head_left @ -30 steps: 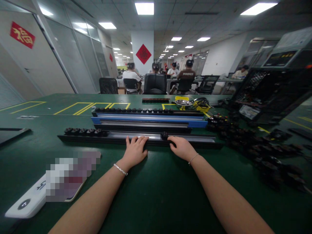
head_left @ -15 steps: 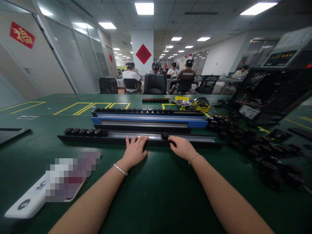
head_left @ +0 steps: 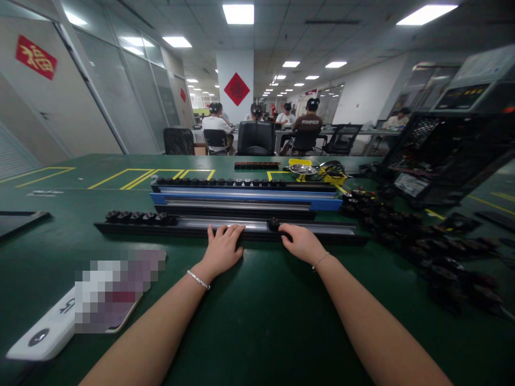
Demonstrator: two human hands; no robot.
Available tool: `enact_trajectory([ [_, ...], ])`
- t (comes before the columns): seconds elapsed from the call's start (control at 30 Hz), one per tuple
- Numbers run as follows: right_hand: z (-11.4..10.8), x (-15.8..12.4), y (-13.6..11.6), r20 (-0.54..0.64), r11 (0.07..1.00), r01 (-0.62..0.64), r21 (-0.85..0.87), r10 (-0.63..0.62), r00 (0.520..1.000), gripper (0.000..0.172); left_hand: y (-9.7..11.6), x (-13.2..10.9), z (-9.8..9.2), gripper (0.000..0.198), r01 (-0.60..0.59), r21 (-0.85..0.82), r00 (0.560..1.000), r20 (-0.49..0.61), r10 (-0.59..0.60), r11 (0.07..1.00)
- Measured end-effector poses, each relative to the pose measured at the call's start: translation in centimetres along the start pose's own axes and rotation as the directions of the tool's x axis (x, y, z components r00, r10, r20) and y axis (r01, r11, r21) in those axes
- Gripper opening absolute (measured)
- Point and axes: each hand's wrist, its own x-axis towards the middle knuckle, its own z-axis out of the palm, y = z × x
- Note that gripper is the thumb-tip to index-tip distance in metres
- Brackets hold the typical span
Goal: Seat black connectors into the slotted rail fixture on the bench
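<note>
A long black rail point(head_left: 140, 229) with a shiny metal channel lies crosswise on the table in front of me. Several small black parts point(head_left: 137, 217) sit in a row at its left end. Another small black part point(head_left: 274, 222) stands in the channel right of the middle. My left hand point(head_left: 225, 246) rests on the near edge of the rail, its fingers spread over the channel. My right hand point(head_left: 300, 242) has its fingers curled in against the right side of the lone part; its fingertips are partly hidden.
Behind the rail lie a blue rail point(head_left: 326, 202) and a black rail point(head_left: 225, 183) filled with parts. A dark heap of parts point(head_left: 434, 244) covers the right side, before an open computer case point(head_left: 446, 155). A white device point(head_left: 48, 332) and a phone-like object point(head_left: 132, 311) lie left.
The lone black part and my right hand have shifted very slightly to the right. My left hand stays in place.
</note>
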Motion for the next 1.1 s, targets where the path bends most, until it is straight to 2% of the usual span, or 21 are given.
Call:
enact_trajectory([
  [0.37,-0.26,0.03,-0.08,0.008,1.0,-0.02,0.019,0.02,1.0,0.023,0.02,0.06,-0.14,0.058,0.009,0.002,1.0,0.023,-0.009,1.0],
  [0.67,-0.71,-0.45,0.22,0.014,1.0,-0.008,-0.013,0.009,1.0,0.028,0.18,0.08,-0.28,0.057,0.017,0.011,0.999,0.032,-0.017,1.0],
  [1.1,-0.62,-0.18,0.45,0.012,0.998,-0.057,0.019,0.057,0.998,0.021,0.1,-0.04,-0.21,0.057,0.009,0.009,1.0,0.015,-0.009,1.0],
])
